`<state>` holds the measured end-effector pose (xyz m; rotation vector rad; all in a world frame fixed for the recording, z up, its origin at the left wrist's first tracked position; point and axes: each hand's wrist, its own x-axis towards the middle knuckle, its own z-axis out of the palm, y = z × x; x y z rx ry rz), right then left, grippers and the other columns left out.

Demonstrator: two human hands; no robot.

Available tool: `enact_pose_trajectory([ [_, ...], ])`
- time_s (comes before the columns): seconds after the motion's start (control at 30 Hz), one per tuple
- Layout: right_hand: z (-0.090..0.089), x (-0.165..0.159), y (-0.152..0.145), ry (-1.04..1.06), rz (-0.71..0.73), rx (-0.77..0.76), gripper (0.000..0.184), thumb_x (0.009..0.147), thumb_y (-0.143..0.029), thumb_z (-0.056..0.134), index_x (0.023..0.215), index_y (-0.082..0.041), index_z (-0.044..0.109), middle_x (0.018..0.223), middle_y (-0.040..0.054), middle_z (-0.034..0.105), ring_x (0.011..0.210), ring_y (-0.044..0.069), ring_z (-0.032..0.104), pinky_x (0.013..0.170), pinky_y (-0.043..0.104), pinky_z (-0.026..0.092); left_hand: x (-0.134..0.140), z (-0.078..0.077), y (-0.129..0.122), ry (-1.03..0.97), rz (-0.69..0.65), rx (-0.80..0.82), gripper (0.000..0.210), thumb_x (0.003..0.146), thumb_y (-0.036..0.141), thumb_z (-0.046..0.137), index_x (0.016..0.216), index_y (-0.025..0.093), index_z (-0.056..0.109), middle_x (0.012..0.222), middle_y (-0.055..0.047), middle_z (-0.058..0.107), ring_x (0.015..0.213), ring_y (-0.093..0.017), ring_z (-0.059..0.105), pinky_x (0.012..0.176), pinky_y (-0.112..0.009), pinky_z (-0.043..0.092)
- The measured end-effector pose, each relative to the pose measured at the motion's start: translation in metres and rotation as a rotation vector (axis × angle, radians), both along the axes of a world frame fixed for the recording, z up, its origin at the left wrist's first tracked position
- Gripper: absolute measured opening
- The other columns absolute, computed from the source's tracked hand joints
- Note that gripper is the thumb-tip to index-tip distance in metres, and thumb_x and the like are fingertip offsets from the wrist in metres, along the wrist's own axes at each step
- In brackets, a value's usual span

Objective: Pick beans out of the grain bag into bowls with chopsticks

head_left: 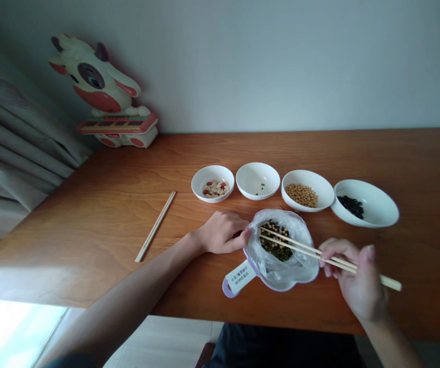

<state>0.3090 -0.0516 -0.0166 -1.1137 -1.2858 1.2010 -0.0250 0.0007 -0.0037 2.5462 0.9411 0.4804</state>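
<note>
A lilac-handled strainer-shaped dish, lined with a clear plastic bag, stands near the table's front edge. Mixed green and yellowish beans lie inside it. My left hand is closed on the left rim of the lined dish, thumb toward the bag. In my right hand is a pair of wooden chopsticks, their tips over the beans. Whether the tips pinch a bean is too small to tell. A label with printed characters covers part of the handle.
Behind the dish stand white bowls: one with pale and red flakes, one with a few green beans, one with soybeans, one with black beans. Another chopstick pair lies left. A cow toy keyboard leans at the wall.
</note>
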Motion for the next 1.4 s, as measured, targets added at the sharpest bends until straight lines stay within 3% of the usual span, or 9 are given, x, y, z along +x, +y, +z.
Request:
enact_pose_trajectory([
  [0.4, 0.006, -0.004, 0.001, 0.0, -0.034, 0.009, 0.073, 0.102, -0.071, 0.033, 0.069, -0.021, 0.075, 0.07, 0.0068, 0.062, 0.054, 0.014, 0.052, 0.047, 0.031, 0.04, 0.0, 0.001, 0.0, -0.004, -0.005, 0.012, 0.048, 0.112, 0.041, 0.031, 0.076, 0.019, 0.053, 0.071, -0.005, 0.062, 0.065, -0.016, 0.056, 0.064, -0.032, 0.038],
  [0.7, 0.001, -0.005, 0.002, 0.005, -0.061, 0.029, 0.059, 0.105, -0.058, 0.042, 0.07, -0.022, 0.074, 0.066, 0.0057, 0.063, 0.054, 0.014, 0.053, 0.047, 0.03, 0.038, 0.001, 0.001, 0.0, 0.001, -0.004, 0.011, 0.048, 0.112, 0.041, 0.03, 0.076, 0.019, 0.052, 0.072, -0.005, 0.062, 0.065, -0.016, 0.056, 0.065, -0.031, 0.038],
  [1.17, 0.002, -0.004, 0.013, 0.131, -0.103, -0.062, 0.058, 0.103, -0.058, 0.047, 0.067, -0.021, 0.074, 0.061, 0.0055, 0.063, 0.051, 0.014, 0.052, 0.045, 0.028, 0.038, 0.001, 0.003, 0.0, 0.005, 0.0, 0.01, 0.048, 0.112, 0.041, 0.031, 0.076, 0.019, 0.053, 0.072, -0.005, 0.062, 0.064, -0.016, 0.056, 0.064, -0.032, 0.038],
  [1.4, 0.001, -0.005, 0.011, 0.066, -0.058, -0.073, 0.056, 0.103, -0.058, 0.05, 0.068, -0.021, 0.074, 0.063, 0.0054, 0.064, 0.052, 0.013, 0.052, 0.047, 0.027, 0.038, 0.0, 0.002, 0.0, 0.001, 0.0, 0.015, 0.047, 0.112, 0.041, 0.031, 0.076, 0.019, 0.052, 0.072, -0.004, 0.062, 0.064, -0.016, 0.056, 0.064, -0.032, 0.038],
])
